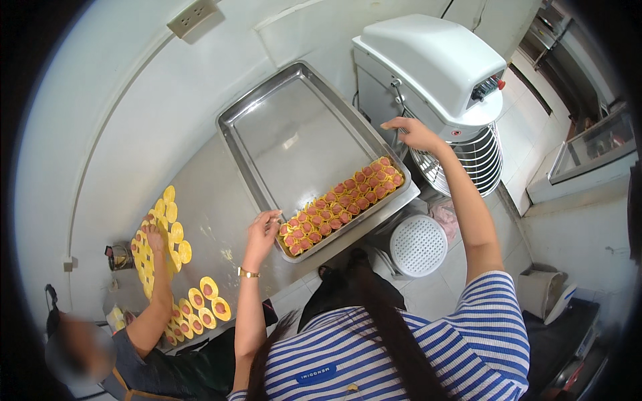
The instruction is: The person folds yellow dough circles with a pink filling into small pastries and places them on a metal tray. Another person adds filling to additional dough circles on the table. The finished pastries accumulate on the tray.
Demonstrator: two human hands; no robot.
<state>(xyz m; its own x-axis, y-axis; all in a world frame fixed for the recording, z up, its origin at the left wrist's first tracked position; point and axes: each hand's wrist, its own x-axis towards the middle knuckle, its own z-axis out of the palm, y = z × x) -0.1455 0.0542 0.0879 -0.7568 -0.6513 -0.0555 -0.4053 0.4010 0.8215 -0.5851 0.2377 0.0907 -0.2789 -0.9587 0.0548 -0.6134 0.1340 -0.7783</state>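
Observation:
A large steel tray (294, 144) lies slanted on the worktop. Along its near side sit rows of open-topped dumplings (334, 207) with yellow wrappers and pink meat filling. My left hand (262, 230) is at the tray's left rim beside the end of the rows, its fingers bent but apart, with nothing seen in them. Near the tray's right rim, my right hand (416, 134) has its index finger stretched out and holds nothing that I can see. Some of its fingers are hidden.
At left, a co-worker's hand (154, 237) reaches over round yellow wrappers (170, 212); several wrappers (208, 287) nearer carry meat. A white mixer (428, 67) with a wire guard stands beyond the tray's right side. A white perforated stool (418, 245) stands below the worktop (221, 234).

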